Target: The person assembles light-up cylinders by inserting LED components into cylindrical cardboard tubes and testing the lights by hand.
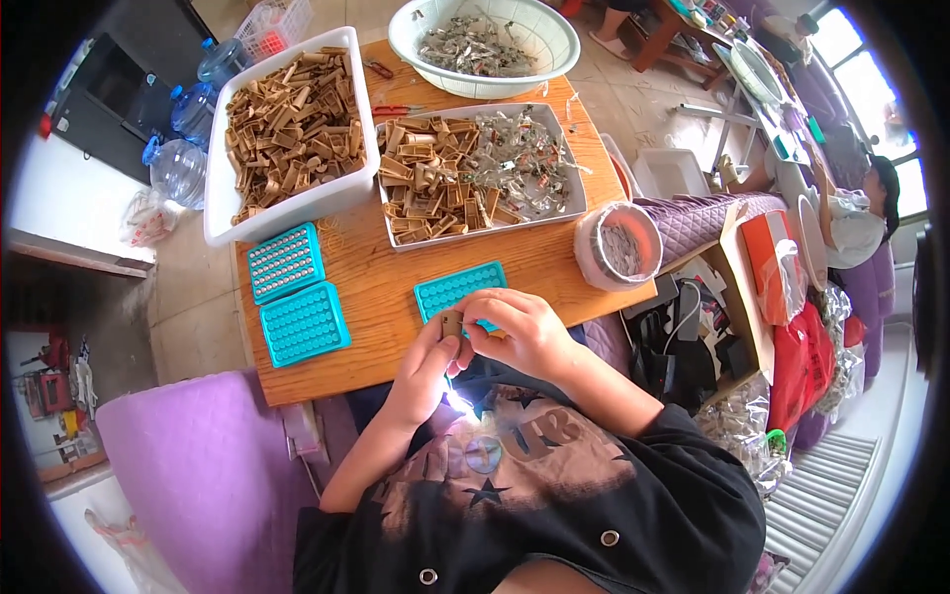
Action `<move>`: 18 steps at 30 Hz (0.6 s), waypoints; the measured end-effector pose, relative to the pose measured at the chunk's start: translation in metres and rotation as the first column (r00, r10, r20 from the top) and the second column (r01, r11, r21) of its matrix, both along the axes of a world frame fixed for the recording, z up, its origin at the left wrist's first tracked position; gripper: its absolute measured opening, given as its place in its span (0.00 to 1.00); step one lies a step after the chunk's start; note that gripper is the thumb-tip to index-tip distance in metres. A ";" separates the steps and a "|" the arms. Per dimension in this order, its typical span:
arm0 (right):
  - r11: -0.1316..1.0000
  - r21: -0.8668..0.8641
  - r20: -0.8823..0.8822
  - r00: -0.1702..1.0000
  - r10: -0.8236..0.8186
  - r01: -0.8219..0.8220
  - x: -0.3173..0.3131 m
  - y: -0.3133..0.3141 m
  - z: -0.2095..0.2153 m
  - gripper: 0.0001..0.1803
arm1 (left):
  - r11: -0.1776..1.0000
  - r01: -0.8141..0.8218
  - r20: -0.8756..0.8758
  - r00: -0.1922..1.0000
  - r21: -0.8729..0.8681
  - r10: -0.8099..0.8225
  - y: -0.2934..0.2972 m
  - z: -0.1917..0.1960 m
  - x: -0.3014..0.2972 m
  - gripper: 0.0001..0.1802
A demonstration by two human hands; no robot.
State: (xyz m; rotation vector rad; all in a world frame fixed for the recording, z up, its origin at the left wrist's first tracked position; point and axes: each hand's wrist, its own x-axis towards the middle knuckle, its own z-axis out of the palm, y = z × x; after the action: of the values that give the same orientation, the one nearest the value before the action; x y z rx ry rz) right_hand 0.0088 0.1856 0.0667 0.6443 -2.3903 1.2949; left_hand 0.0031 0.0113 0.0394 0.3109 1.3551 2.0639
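My left hand and my right hand meet at the near edge of a wooden table. Together they hold a small tan plastic piece between the fingertips. Directly under and behind the hands lies a teal perforated tray, partly covered by my right hand. Two more teal trays lie to the left, the far one filled with small metal parts and the near one looking unfilled.
A white tub of tan pieces stands at the back left. Beside it a white tray holds tan pieces and metal scraps. A white bowl sits behind, a round container at right. Water bottles stand on the floor.
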 end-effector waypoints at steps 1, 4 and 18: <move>1.000 0.009 -0.012 1.000 -0.009 0.009 -0.001 -0.001 -0.003 0.07 | 0.999 -0.005 0.013 1.000 -0.038 0.006 0.001 0.002 0.001 0.16; 1.000 0.007 -0.008 1.000 -0.023 0.023 0.000 0.000 -0.011 0.07 | 0.997 -0.012 0.016 1.000 -0.076 0.013 0.003 0.001 0.002 0.16; 0.950 -0.247 0.303 0.916 0.262 -0.191 -0.008 0.093 0.030 0.12 | 0.887 0.455 0.070 0.885 0.071 -0.460 0.016 0.016 -0.024 0.40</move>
State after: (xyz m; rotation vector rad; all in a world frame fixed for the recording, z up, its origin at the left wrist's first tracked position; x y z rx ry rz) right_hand 0.0011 0.2788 0.0963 0.7039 -2.4359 1.8642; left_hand -0.0207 0.0272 0.0555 0.5083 1.0534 1.6945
